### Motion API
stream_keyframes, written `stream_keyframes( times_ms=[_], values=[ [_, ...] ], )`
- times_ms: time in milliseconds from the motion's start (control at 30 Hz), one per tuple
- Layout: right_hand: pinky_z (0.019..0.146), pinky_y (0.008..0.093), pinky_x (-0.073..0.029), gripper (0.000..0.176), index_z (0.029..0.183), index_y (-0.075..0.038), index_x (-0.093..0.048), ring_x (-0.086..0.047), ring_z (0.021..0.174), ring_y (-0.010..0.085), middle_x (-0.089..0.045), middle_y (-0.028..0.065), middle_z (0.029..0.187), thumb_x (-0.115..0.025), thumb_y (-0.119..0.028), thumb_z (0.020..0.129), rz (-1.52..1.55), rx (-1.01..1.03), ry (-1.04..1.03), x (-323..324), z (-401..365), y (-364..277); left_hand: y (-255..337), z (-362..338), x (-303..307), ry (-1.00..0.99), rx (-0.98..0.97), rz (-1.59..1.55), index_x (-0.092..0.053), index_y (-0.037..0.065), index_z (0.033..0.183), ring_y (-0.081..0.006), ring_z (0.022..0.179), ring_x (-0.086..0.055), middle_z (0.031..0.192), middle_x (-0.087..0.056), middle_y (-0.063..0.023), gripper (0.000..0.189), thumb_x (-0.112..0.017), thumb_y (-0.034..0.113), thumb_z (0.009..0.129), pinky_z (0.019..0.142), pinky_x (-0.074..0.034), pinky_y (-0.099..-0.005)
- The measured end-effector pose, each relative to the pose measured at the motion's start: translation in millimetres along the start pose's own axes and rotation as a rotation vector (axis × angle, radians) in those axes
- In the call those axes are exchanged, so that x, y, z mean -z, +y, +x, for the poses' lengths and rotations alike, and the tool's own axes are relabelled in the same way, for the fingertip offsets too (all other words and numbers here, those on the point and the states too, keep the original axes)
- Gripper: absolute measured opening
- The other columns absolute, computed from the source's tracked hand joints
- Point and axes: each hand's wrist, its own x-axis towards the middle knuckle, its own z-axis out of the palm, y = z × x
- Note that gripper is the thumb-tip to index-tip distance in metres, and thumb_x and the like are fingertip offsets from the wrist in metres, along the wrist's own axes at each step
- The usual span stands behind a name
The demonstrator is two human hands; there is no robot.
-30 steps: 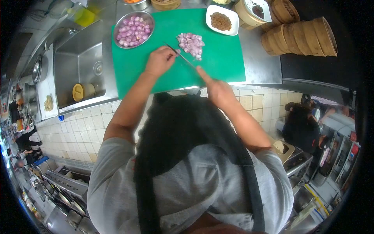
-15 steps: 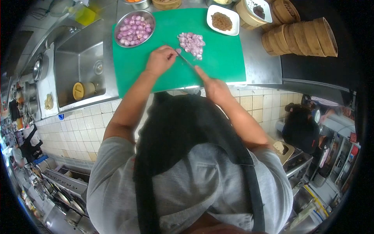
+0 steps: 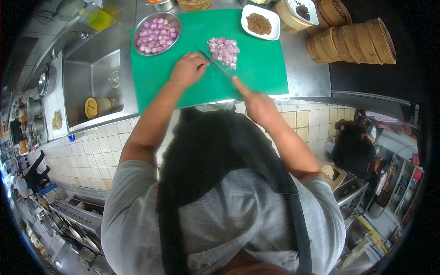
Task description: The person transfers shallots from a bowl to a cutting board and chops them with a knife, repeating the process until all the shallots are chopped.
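My right hand point(image 3: 259, 105) is closed round a kitchen knife point(image 3: 216, 63), with the index finger stretched along the top of the blade. The blade slants up and left over a green cutting board point(image 3: 256, 75), its edge side by my left fingertips. My left hand point(image 3: 187, 68) has its fingers curled and pinched on a small shallot point(image 3: 206, 64), mostly hidden by the fingers. Just beyond the blade lies a pile of cut shallots point(image 3: 223, 50). A metal bowl point(image 3: 139, 50) of whole peeled shallots point(image 3: 157, 35) stands on the board's far left corner.
A white dish point(image 3: 275, 31) of brown chopped food point(image 3: 259, 23) sits at the board's far right. Stacked bamboo steamers point(image 3: 350, 43) stand farther right. On the left is a sink point(image 3: 91, 57) holding a yellow-lidded container point(image 3: 93, 107). Another person point(image 3: 353, 151) is at the right.
My right hand has shifted slightly right and down, and the knife tip now shows past my left fingertips. The small shallot piece seen beside the blade is no longer visible there.
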Motion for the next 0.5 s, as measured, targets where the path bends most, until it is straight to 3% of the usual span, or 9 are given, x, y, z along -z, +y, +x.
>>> stream_keyframes(
  times_ms=[100, 200, 300, 500],
  values=[
    [0.082, 0.0565, -0.056, 0.085, 0.169, -0.03, -0.035, -0.071, 0.088, 0.0477, -0.072, 0.0312, 0.097, -0.052, 0.004, 0.093, 0.019, -0.002, -0.008, -12, 8, 3, -1, 3, -2, 0.012, -0.04, 0.019, -0.079, 0.011, 0.092, -0.0294, 0.1, -0.073, 0.103, -0.077, -0.0047, 0.009, -0.08, 0.008, 0.084, 0.09, -0.061, -0.0419],
    [0.079, 0.0563, -0.056, 0.087, 0.169, -0.03, -0.035, -0.072, 0.086, 0.046, -0.073, 0.0292, 0.095, -0.054, 0.005, 0.091, -0.026, -0.011, -0.018, -1, 7, -4, -2, 1, 1, 0.018, -0.052, 0.022, -0.079, 0.011, 0.091, -0.0295, 0.098, -0.073, 0.102, -0.077, -0.0051, 0.008, -0.079, 0.008, 0.083, 0.089, -0.061, -0.0421],
    [0.076, 0.055, -0.057, 0.087, 0.169, -0.03, -0.035, -0.072, 0.083, 0.0446, -0.073, 0.0274, 0.092, -0.055, 0.004, 0.091, -0.026, 0.073, 0.125, -12, 3, 2, -2, 3, -5, 0.034, -0.044, 0.008, -0.079, 0.011, 0.09, -0.0297, 0.097, -0.073, 0.101, -0.077, -0.0051, 0.008, -0.078, 0.008, 0.083, 0.088, -0.061, -0.0422],
    [0.074, 0.0546, -0.057, 0.089, 0.168, -0.027, -0.039, -0.071, 0.078, 0.0444, -0.072, 0.0255, 0.086, -0.057, 0.006, 0.087, -0.005, 0.069, 0.115, -8, 7, -1, -3, 2, -3, 0.059, -0.057, 0.024, -0.078, 0.01, 0.087, -0.0302, 0.095, -0.073, 0.098, -0.077, -0.0061, 0.006, -0.078, 0.007, 0.082, 0.088, -0.061, -0.0424]
  ],
)
